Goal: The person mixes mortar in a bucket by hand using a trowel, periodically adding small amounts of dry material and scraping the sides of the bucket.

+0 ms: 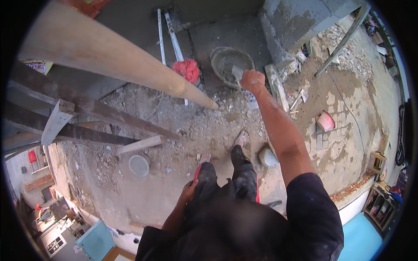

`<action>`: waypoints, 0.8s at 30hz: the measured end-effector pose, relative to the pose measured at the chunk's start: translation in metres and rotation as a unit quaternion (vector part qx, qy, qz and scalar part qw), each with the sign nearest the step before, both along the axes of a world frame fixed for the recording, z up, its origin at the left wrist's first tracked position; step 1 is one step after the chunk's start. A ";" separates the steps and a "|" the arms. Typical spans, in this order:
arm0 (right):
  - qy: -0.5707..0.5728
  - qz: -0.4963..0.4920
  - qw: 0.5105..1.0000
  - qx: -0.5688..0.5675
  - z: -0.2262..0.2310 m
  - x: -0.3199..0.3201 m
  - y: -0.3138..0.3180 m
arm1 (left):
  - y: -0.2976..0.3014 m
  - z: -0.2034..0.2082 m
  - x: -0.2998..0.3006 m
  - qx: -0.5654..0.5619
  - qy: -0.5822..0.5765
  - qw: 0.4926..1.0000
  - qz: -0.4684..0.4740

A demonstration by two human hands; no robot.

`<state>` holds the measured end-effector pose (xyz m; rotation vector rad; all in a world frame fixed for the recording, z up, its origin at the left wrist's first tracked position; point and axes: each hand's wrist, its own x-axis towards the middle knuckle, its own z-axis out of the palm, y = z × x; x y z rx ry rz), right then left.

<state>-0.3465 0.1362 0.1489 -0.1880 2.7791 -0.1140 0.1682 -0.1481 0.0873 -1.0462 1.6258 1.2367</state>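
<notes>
**Trowel (237, 73) at the Basin's (213, 63) Edge**

At upper centre, the right hand's (253, 80) grip is clenched around the trowel, its blade at the near right side of a basin of grey mix (226, 64). The left hand (188, 191), lower centre, rests by the trouser leg (205, 177); whether it holds anything cannot be told. A blade snagging the rim could slop mix; loose rubble (209, 122) could turn a foot (241, 138). Large lettering marks a packet (37, 66), upper left.
</notes>
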 end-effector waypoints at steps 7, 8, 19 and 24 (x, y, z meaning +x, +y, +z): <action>0.036 -0.125 0.974 -0.186 -0.019 0.093 0.082 | 0.045 -0.002 -0.055 -0.022 -0.034 0.997 -0.067; 0.028 -0.146 0.971 -0.185 -0.030 0.116 0.102 | 0.053 0.010 -0.075 -0.010 -0.040 0.995 -0.090; -0.039 -0.582 0.812 -0.037 -0.132 0.385 0.294 | 0.100 -0.005 -0.189 -0.118 -0.022 0.915 -0.386; -0.051 -0.685 0.727 -0.018 -0.116 0.467 0.285 | 0.119 -0.009 -0.214 -0.188 -0.006 0.804 -0.563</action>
